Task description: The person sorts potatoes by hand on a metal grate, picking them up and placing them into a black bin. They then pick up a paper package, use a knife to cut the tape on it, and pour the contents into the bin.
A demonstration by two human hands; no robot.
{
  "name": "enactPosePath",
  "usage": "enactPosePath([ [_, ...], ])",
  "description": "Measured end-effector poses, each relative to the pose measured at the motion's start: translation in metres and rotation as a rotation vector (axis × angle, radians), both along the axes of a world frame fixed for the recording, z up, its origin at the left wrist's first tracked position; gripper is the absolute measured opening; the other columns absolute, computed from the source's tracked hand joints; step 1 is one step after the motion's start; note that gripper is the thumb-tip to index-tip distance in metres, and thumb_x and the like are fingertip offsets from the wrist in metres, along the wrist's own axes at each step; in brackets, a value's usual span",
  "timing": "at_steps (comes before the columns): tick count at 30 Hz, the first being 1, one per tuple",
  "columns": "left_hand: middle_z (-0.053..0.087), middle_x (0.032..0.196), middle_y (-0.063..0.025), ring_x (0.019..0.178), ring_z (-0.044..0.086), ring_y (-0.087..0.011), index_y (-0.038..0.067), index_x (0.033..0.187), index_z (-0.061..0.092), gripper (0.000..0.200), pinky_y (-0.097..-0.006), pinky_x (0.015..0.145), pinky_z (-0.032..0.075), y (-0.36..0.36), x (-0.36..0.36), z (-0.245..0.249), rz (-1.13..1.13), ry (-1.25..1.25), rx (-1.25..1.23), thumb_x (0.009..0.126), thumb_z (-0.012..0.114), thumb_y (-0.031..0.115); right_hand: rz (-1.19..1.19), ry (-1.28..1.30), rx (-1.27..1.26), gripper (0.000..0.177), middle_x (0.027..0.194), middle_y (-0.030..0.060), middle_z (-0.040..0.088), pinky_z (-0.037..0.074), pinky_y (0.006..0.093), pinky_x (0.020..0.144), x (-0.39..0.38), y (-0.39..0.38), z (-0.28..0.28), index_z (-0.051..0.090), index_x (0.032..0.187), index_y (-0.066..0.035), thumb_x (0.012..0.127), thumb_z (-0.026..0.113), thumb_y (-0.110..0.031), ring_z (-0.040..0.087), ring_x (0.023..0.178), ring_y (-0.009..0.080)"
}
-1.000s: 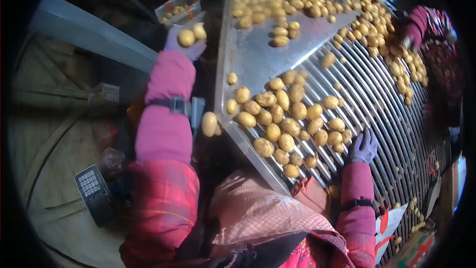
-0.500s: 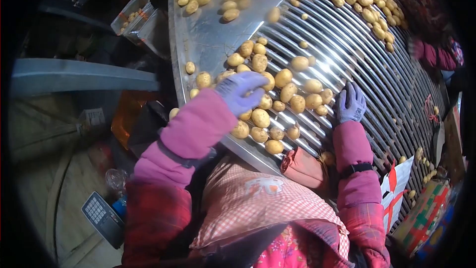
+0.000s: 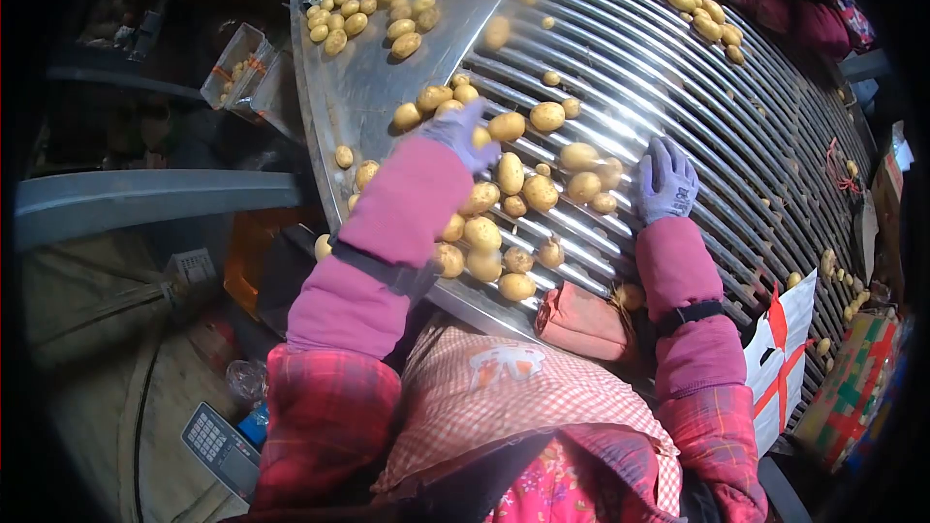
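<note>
Across the slatted metal table (image 3: 620, 107), potatoes (image 3: 511, 172) cluster toward its near left corner. The left hand (image 3: 455, 134) reaches among them, its grip unclear; the right hand (image 3: 668, 179) rests open on the bars.

Head cam, single view: looks fwd & steeply down from above apron (image 3: 513, 378) at btm. L hand (image 3: 463, 140) & R hand (image 3: 666, 179) fairly near, approx mid-pic; barred bed (image 3: 765, 160) runs farther off, top & R. Wide FOV, curved dark edges.
</note>
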State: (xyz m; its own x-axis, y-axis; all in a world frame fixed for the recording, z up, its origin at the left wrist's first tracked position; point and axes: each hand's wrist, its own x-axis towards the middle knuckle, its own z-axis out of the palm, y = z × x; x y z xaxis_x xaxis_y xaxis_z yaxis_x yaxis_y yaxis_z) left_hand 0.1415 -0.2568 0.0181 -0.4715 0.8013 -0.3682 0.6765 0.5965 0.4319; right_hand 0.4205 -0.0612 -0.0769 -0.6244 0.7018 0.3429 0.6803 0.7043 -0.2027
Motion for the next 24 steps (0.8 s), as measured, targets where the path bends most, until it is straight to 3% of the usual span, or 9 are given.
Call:
enactPosePath([
  [2,0.057,0.119,-0.0154,0.102,0.061,-0.0276,0.01,0.133,0.045,0.057,-0.0419,0.082,0.051,-0.014,-0.015,-0.005,0.154,-0.091,0.163,0.084,0.065,0.031,0.007,0.022,0.0,0.037,0.123,0.0083,0.058,0.037,0.0436,0.1,0.0,0.001,-0.001,0.058,0.122,-0.015,0.088,0.057,-0.03,0.053,0.114,0.0278],
  [4,0.057,0.118,-0.0115,0.101,0.061,-0.0239,0.007,0.132,0.045,0.05,-0.0347,0.081,0.052,-0.034,-0.029,-0.006,0.467,-0.981,0.658,0.089,0.06,0.025,0.006,0.036,0.008,0.036,0.122,0.0086,0.058,0.037,0.0435,0.1,-0.001,-0.001,0.002,0.059,0.121,-0.015,0.088,0.057,-0.03,0.053,0.113,0.0283],
  [7,0.058,0.106,-0.0067,0.089,0.06,-0.0153,0.007,0.122,0.053,0.037,-0.026,0.075,0.05,-0.083,-0.002,0.045,0.599,-1.347,0.77,0.09,0.056,0.026,0.009,0.042,0.02,0.037,0.123,0.0094,0.058,0.038,0.0429,0.099,-0.002,-0.002,0.004,0.06,0.12,-0.015,0.087,0.058,-0.031,0.054,0.112,0.0295],
  [11,0.06,0.102,-0.006,0.083,0.06,-0.0127,0.01,0.117,0.056,0.025,-0.0221,0.06,0.047,-0.137,0.019,0.044,0.853,-1.252,0.746,0.095,0.046,0.012,0.129,0.089,-0.117,0.04,0.125,0.0125,0.056,0.038,0.0431,0.099,0.005,0.0,0.006,0.058,0.124,-0.015,0.086,0.06,-0.026,0.053,0.114,0.0313],
  [14,0.063,0.096,-0.0034,0.078,0.061,-0.0115,0.011,0.111,0.058,0.021,-0.0206,0.06,0.047,-0.172,0.039,0.033,0.653,-0.972,0.498,0.094,0.045,0.009,0.314,0.154,-0.261,0.044,0.126,0.0144,0.056,0.04,0.0438,0.098,-0.004,-0.025,0.045,0.056,0.126,-0.011,0.084,0.062,-0.024,0.053,0.114,0.0341],
  [18,0.059,0.115,-0.0135,0.101,0.063,-0.0241,0.002,0.122,0.052,0.029,-0.0287,0.071,0.054,-0.176,0.06,0.023,0.562,-0.871,0.45,0.096,0.046,0.011,0.429,0.058,-0.342,0.051,0.124,0.0144,0.055,0.042,0.0435,0.095,-0.055,-0.055,0.043,0.05,0.132,-0.013,0.084,0.062,-0.026,0.054,0.11,0.0341],
  [20,0.058,0.118,-0.0146,0.105,0.061,-0.029,0.002,0.124,0.05,0.032,-0.0336,0.077,0.056,-0.169,0.068,0.02,1.015,-1.457,0.798,0.094,0.048,0.011,0.384,-0.044,-0.415,0.053,0.12,0.0148,0.056,0.044,0.0447,0.093,-0.087,-0.056,0.046,0.048,0.133,-0.014,0.084,0.061,-0.029,0.055,0.107,0.034],
  [21,0.057,0.12,-0.0156,0.111,0.058,-0.0345,0.003,0.126,0.048,0.039,-0.0446,0.083,0.055,-0.17,0.062,0.005,1.022,-1.649,0.832,0.093,0.052,0.024,0.37,-0.161,-0.425,0.052,0.119,0.015,0.056,0.044,0.0449,0.092,-0.103,-0.057,0.052,0.049,0.132,-0.015,0.084,0.061,-0.031,0.056,0.106,0.0342],
  [24,0.057,0.12,-0.0165,0.114,0.055,-0.0367,0.005,0.125,0.049,0.051,-0.0534,0.085,0.051,-0.162,0.065,0.001,1.126,-1.88,0.83,0.091,0.051,0.043,0.313,-0.343,-0.375,0.047,0.113,0.015,0.058,0.045,0.044,0.091,-0.134,-0.061,0.062,0.053,0.127,-0.017,0.084,0.061,-0.034,0.056,0.105,0.0339],
])
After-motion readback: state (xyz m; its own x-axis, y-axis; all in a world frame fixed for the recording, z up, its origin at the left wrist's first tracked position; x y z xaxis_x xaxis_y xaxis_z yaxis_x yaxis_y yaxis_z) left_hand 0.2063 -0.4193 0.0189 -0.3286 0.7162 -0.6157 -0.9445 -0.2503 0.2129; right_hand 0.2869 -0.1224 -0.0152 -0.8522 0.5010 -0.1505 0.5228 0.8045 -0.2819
